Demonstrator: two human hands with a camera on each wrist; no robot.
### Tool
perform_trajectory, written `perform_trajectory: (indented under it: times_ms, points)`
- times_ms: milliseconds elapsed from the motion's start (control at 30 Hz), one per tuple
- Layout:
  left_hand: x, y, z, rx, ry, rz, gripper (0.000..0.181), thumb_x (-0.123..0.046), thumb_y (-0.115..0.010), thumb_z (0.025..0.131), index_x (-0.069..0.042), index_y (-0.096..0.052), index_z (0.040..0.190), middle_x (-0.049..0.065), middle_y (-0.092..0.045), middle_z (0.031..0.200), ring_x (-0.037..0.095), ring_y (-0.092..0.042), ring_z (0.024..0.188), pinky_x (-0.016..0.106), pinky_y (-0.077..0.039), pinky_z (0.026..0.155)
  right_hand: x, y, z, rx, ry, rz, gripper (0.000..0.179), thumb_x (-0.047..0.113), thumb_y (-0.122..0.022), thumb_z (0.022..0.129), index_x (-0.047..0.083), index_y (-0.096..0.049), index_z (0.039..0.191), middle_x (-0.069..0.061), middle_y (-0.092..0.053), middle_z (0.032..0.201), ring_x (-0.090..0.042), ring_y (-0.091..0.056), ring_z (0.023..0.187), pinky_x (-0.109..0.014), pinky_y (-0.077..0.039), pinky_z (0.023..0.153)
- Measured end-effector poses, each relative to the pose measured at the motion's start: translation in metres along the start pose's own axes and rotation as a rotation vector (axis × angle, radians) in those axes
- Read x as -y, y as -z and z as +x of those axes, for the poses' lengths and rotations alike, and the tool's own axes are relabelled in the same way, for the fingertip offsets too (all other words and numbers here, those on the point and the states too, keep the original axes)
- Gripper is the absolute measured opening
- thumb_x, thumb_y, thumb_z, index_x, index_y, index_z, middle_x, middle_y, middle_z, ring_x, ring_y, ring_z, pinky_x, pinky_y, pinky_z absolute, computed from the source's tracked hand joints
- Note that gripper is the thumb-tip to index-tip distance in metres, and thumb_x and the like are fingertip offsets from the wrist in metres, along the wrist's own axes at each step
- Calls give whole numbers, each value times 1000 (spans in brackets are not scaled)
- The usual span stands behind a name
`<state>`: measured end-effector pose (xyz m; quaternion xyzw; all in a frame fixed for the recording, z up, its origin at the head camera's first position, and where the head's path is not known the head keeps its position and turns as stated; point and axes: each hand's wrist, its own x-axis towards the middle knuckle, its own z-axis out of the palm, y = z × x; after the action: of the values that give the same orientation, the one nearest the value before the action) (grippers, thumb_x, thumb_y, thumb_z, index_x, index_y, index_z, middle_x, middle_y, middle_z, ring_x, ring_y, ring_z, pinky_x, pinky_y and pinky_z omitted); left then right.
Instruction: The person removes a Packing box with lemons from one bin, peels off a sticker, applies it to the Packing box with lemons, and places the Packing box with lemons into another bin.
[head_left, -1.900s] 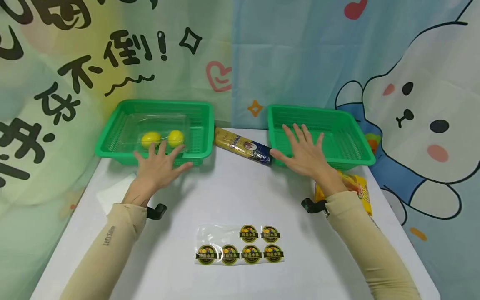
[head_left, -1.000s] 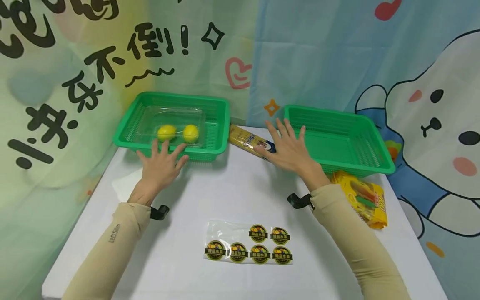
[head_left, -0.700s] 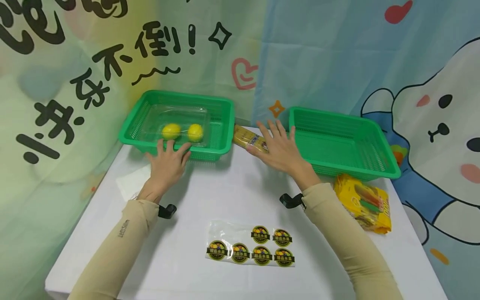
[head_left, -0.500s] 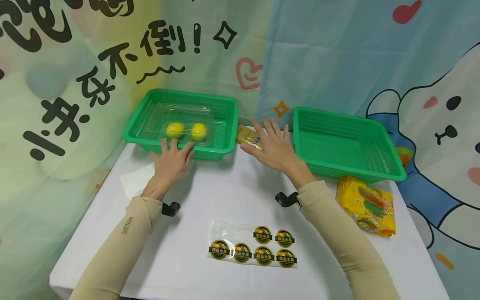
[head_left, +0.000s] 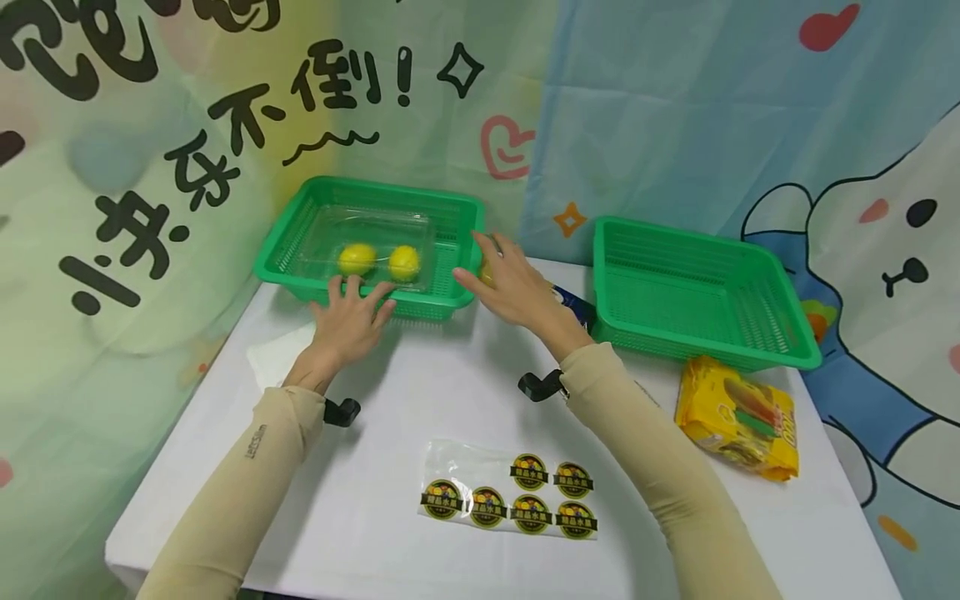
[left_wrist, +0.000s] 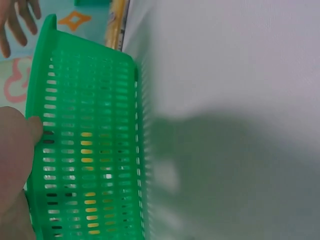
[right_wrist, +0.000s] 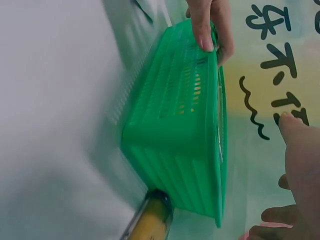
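On the worktop (head_left: pixel 405 383), the left hand (head_left: pixel 348 329) pinches the near rim of the far-left green basket (head_left: pixel 429 308) between its fingers, while the right hand (head_left: pixel 523 287) hovers by its right end, fingers spread.

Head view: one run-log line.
left grip: holding left basket rim; right grip: holding nothing; two lemons: in left basket; sticker sheet: on table

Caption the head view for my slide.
Left hand grips the rim of a green basket holding two yellow fruits; right hand hovers beside it.
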<state>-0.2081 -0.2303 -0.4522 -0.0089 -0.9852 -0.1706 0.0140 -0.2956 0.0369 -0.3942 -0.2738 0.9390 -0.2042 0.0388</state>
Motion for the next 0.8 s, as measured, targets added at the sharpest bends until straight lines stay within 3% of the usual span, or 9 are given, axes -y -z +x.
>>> perform_trajectory:
  times_ms: [233,567,667,800]
  points:
    - [-2,-11,8,-49,34,25,71,-71,-44,102,-26,-43,157,32,-31,156,58,-14,151,92,-22,101,17,-7,19,33,4,55,81,67,-39,106,25,-12,169,-20,-11,174,-43,-17,160,-67,-28,123]
    - [-9,-21,10,-128,61,57,71,-74,-41,101,-27,-48,155,31,-36,155,57,-18,150,92,-22,102,26,-21,44,73,-2,70,80,64,-37,107,19,-14,169,-26,-15,171,-48,-24,156,-67,-27,123]
    - [-12,-25,5,-211,57,87,68,-72,-40,102,-30,-48,156,28,-36,161,57,-17,154,92,-17,106,29,-23,48,87,-5,72,80,64,-37,107,18,-14,169,-26,-15,171,-48,-23,157,-67,-26,124]
    - [-15,-33,-6,-385,63,162,60,-65,-42,105,-33,-51,155,23,-37,165,55,-21,155,88,-15,112,34,-26,54,101,-12,85,82,65,-38,107,17,-13,169,-25,-14,172,-47,-21,157,-68,-25,124]
